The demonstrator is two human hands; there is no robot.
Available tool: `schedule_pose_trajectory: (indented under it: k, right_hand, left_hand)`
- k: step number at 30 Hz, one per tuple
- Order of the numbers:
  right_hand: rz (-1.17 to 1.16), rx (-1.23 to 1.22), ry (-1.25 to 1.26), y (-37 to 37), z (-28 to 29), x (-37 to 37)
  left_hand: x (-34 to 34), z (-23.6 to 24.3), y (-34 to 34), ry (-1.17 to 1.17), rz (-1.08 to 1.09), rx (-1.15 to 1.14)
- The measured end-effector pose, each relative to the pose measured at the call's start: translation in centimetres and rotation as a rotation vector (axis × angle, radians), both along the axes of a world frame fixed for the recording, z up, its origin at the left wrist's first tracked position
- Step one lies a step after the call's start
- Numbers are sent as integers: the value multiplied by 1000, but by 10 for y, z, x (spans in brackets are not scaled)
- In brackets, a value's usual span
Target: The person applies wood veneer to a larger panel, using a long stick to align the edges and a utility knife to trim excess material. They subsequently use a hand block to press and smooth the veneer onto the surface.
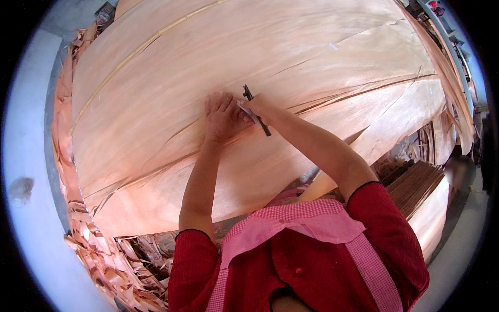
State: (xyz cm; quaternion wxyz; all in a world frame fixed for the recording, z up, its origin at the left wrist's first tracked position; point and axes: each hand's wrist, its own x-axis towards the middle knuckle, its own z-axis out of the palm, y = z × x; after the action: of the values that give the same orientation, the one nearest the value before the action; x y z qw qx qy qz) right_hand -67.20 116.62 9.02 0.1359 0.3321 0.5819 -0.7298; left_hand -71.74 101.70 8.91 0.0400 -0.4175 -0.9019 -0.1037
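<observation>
A large sheet of pale wood veneer (312, 57) spreads out in front of me, with long splits running across it. My left hand (222, 112) presses flat on the sheet, fingers stretched and a little apart. Right beside it, my right hand (257, 107) is closed on a slim black tool (266, 129) whose ends stick out past the fist. I cannot make out the tool's exact kind. A small whitish strip (246, 109) shows between the two hands, near one of the splits.
A long thin yellowish stick (140, 48) curves over the sheet's far left. Veneer scraps (93, 249) heap along the left and near sides. To the right stand a stack of brown sheets (416, 187) and hanging veneer pieces (442, 62). A pale wall (31, 135) bounds the left.
</observation>
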Motion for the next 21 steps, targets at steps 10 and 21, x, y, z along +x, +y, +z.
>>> schedule_pose_trajectory:
  k: [10, 21]
  right_hand:
    - [354, 135, 17, 19, -17, -15]
    - [280, -343, 113, 58, 20, -17]
  left_hand:
    - [-12, -23, -8, -56, 85, 160]
    - [-4, -8, -1, 98, 164, 212]
